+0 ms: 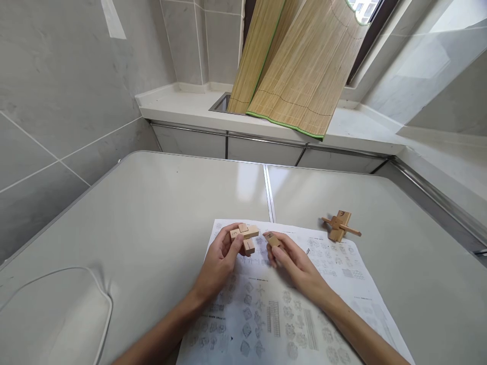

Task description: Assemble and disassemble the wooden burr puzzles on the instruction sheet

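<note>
My left hand [224,249] is closed around a cluster of joined wooden puzzle blocks [249,232], pale in colour, with numbers marked on some ends. To its right, my right hand [291,256] pinches one loose wooden puzzle block [272,239] that carries a dark mark like an N or a 2. A small gap separates that block from the cluster. Both hands are above a large printed sheet [266,284] covered in small diagrams. Part of the cluster is hidden behind my left fingers.
At the right, a wooden puzzle assembly [338,225] with a rod across it lies by the sheet's edge. A white cable [108,314] curves over the table [152,213] at left. Beyond the table, a bamboo mat [297,71] hangs over the white counter [182,109] beside a sink [219,103].
</note>
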A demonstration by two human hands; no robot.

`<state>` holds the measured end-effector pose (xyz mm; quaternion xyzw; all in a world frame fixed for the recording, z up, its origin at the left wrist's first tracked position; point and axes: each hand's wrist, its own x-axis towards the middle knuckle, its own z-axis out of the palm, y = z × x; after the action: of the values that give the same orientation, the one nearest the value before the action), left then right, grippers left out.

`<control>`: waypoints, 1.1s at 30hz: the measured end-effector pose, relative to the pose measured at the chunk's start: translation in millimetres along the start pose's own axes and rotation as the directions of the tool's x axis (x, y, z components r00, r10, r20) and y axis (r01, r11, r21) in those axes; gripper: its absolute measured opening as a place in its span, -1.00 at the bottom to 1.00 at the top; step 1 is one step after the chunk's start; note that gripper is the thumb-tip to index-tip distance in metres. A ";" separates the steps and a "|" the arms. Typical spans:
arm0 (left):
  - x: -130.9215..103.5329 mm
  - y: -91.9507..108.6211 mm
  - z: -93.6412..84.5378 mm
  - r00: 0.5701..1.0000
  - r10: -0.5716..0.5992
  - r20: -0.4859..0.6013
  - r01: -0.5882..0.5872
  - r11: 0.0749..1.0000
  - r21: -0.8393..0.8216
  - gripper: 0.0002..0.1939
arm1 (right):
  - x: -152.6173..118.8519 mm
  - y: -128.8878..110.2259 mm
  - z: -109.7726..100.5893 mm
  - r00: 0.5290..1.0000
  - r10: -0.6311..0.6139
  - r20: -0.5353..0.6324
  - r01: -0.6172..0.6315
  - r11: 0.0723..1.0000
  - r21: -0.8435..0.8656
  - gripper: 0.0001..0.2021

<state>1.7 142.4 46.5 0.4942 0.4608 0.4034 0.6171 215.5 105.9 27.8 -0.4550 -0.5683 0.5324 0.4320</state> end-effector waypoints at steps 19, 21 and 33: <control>-2.3 -0.4 3.4 0.999 0.000 0.052 -0.001 1.000 0.008 -0.56 | 8.1 1.9 -5.7 0.991 0.123 -0.051 -0.073 0.821 0.567 -0.69; -2.3 0.8 3.2 0.999 -0.004 0.053 0.003 1.000 0.015 -0.56 | 8.6 2.2 -5.4 0.988 0.140 -0.057 -0.082 0.812 0.578 -0.65; -2.1 -0.8 3.1 0.997 -0.005 0.074 0.004 1.000 0.017 -0.59 | 7.8 -4.3 -4.7 0.982 0.173 -0.069 -0.111 0.841 0.529 -0.64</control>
<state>4.2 139.5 46.4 0.5129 0.4421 0.3794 0.6305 218.1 114.5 32.4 -0.3910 -0.3414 0.6705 0.5301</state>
